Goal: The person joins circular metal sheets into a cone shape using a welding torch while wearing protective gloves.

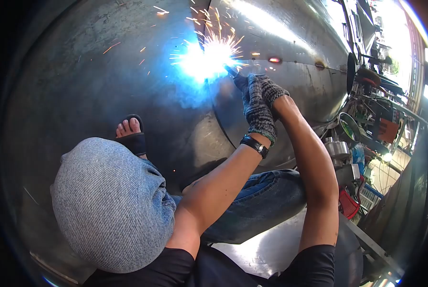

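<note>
Both hands wear grey knitted gloves and are wrapped together round a dark welding torch (pixel 240 80). My left hand (pixel 259 107), with a black watch (pixel 254 146) at its wrist, is on the near side. My right hand (pixel 270 88) lies close against it on the right, its fingers partly hidden. The torch tip points up and left at a bright blue-white arc, with orange sparks and bluish smoke around it. The glare hides the spot it touches, at a seam between curved metal sheets (pixel 290 86).
A knee in blue denim (pixel 113 205) and a sandalled foot (pixel 130 134) rest on the dark metal at the left. Along the right stand a metal frame, cables, a red basket (pixel 349 204) and assorted tools. A glowing orange spot (pixel 274 60) marks the seam.
</note>
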The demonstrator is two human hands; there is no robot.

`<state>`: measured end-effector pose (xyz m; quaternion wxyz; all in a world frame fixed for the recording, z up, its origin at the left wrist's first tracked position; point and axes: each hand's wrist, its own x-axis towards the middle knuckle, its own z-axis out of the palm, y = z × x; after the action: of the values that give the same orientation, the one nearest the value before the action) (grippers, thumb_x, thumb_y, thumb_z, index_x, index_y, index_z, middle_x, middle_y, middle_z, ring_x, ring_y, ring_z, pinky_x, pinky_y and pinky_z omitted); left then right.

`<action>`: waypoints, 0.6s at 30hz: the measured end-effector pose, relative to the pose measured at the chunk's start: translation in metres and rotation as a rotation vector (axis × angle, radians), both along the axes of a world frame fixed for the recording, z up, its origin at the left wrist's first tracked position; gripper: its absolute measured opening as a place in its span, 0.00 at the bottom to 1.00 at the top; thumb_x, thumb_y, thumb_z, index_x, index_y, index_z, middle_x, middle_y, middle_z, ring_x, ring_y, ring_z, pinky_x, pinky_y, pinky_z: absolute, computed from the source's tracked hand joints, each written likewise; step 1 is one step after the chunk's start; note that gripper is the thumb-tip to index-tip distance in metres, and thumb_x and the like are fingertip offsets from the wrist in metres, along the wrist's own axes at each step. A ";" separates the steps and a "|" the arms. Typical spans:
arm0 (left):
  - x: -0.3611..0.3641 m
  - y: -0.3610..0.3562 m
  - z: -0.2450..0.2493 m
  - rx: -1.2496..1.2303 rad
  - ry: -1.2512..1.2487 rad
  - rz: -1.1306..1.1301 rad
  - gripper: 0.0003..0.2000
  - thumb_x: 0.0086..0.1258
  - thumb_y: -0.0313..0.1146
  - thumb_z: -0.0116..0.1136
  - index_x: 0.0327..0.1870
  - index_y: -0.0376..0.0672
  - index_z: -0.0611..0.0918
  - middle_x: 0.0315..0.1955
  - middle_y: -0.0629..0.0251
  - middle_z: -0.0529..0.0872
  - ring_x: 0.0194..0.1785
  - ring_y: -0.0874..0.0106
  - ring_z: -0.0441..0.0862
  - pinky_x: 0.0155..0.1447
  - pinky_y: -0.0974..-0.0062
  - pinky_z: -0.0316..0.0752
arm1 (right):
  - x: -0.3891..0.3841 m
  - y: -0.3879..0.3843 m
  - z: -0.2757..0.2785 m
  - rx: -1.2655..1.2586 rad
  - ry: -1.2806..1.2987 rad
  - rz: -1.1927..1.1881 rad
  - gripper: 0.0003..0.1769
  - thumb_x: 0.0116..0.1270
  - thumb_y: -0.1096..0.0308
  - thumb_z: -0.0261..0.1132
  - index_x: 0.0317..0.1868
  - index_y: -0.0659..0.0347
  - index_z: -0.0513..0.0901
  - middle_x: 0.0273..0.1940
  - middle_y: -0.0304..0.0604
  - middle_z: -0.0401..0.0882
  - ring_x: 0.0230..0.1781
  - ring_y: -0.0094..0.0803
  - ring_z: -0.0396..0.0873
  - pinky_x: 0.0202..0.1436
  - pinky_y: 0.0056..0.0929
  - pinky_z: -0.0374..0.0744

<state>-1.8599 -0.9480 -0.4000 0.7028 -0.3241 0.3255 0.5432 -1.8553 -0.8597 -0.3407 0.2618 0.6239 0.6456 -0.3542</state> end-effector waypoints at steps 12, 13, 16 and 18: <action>-0.008 0.004 0.009 -0.040 0.110 -0.032 0.15 0.82 0.47 0.64 0.58 0.47 0.84 0.42 0.73 0.86 0.43 0.77 0.84 0.51 0.76 0.81 | 0.005 -0.001 -0.004 -0.004 0.050 -0.014 0.29 0.82 0.46 0.58 0.58 0.67 0.84 0.44 0.70 0.84 0.40 0.57 0.82 0.53 0.52 0.81; -0.005 0.003 0.004 -0.041 0.110 -0.031 0.15 0.82 0.47 0.64 0.58 0.47 0.84 0.42 0.73 0.86 0.43 0.77 0.84 0.51 0.76 0.81 | 0.003 -0.001 -0.005 -0.001 0.033 -0.064 0.30 0.82 0.44 0.58 0.58 0.67 0.84 0.44 0.68 0.85 0.41 0.56 0.84 0.53 0.51 0.81; 0.000 0.001 -0.004 -0.057 0.120 -0.095 0.16 0.81 0.47 0.65 0.58 0.47 0.84 0.43 0.73 0.86 0.44 0.77 0.84 0.52 0.76 0.81 | 0.021 -0.006 -0.027 0.027 0.043 -0.099 0.33 0.80 0.41 0.58 0.57 0.68 0.84 0.44 0.66 0.87 0.43 0.53 0.86 0.54 0.51 0.82; -0.002 0.002 -0.003 -0.050 0.027 -0.088 0.18 0.81 0.47 0.65 0.61 0.46 0.83 0.43 0.73 0.86 0.45 0.76 0.85 0.52 0.75 0.82 | 0.028 -0.006 -0.034 0.054 0.070 -0.084 0.35 0.79 0.39 0.58 0.56 0.68 0.85 0.44 0.65 0.88 0.45 0.51 0.87 0.54 0.50 0.82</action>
<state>-1.8617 -0.9459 -0.4032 0.7132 -0.3197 0.3626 0.5076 -1.8272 -0.8653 -0.3747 0.2072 0.6445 0.6369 -0.3689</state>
